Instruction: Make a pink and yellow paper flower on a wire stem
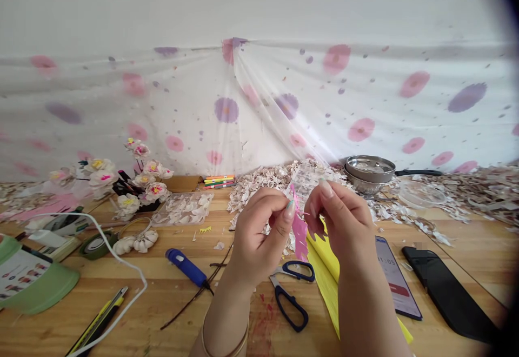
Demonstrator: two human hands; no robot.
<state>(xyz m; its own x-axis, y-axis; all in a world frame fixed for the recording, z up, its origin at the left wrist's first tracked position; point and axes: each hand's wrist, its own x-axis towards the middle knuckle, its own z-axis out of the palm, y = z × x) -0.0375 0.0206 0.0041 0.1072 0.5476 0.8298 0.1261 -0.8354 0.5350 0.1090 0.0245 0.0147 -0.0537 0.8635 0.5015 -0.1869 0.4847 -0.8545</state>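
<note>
My left hand (261,235) pinches the upper end of a pink paper strip (300,237) with cut, fringed edges, which hangs down between my hands. My right hand (344,219) is raised just right of the strip, thumb and fingertips drawn together. Whatever its fingertips hold, if anything, is too small to make out. Below my hands, scissors (291,292) with dark blue handles lie on the wooden table (227,319). Folded yellow crepe paper (324,276) lies beside them, partly covered by my right forearm.
A blue corded tool (186,268), a yellow-black cutter (97,319) and a green container (48,286) are on the left. White paper-like flowers (141,178) stand behind. Pale flakes (259,189), metal bowls (368,173), a lit phone (397,278) and a black phone-like slab (446,292) lie around.
</note>
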